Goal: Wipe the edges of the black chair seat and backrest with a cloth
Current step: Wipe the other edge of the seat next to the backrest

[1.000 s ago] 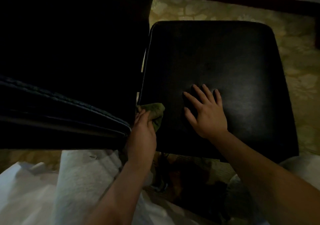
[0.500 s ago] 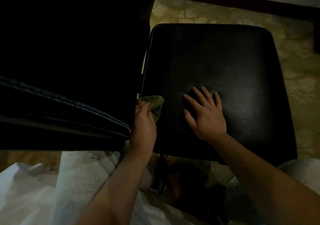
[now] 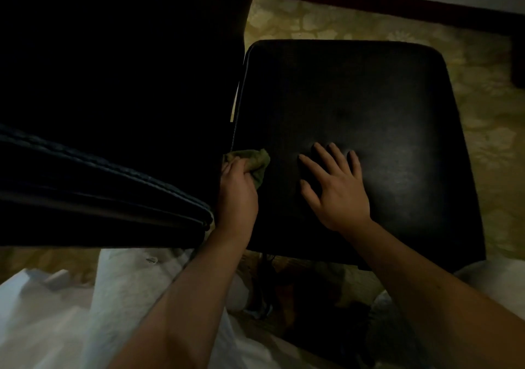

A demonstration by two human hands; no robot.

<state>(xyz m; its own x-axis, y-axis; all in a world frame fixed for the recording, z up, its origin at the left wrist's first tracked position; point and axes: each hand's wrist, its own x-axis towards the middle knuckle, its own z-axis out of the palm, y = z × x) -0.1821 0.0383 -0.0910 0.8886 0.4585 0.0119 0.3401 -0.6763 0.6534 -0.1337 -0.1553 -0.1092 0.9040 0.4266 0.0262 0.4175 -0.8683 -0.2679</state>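
The cloth [image 3: 250,161], gripped by the left hand [image 3: 237,195], is being pressed on the seat [image 3: 355,98] edge beside the backrest [image 3: 113,84]; the right hand [image 3: 335,186] is being laid flat there, fingers straight. Pressure should be held even.

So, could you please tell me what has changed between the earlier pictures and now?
The left hand, gripping the crumpled green cloth, has slid it a little farther from the person along the edge of the black padded chair seat next to the black backrest. Nothing was picked up or let go. The right hand stays flat on the seat, fingers spread.
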